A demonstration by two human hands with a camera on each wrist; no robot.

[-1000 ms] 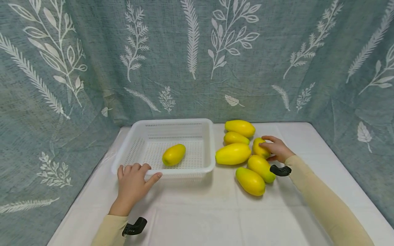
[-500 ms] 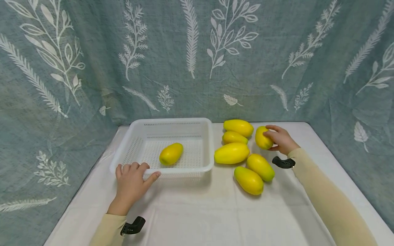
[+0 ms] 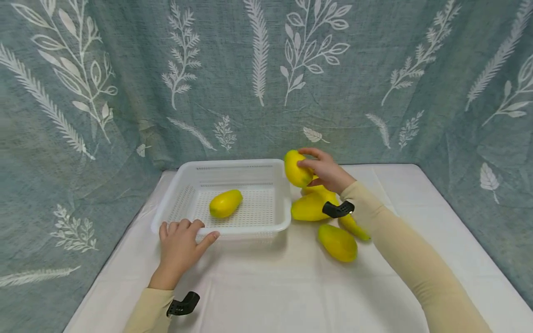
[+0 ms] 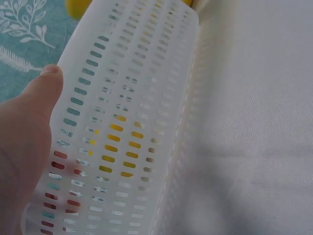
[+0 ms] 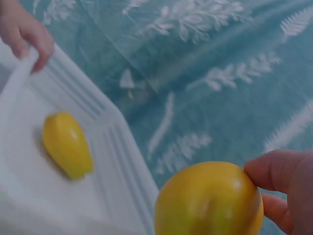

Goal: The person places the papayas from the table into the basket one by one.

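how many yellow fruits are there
At least 6: one yellow fruit in the white basket, one in the right hand, four on the table beside the basket; the hand may hide more.

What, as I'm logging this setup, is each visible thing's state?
White basket: upright
Tablecloth: spread, creased
Curtain: hanging
Basket fruit: lying on its side
Held fruit: raised off the tablecloth
Other fruits: lying down, some partly hidden
Left hand: gripping basket's near rim
Right hand: gripping held fruit
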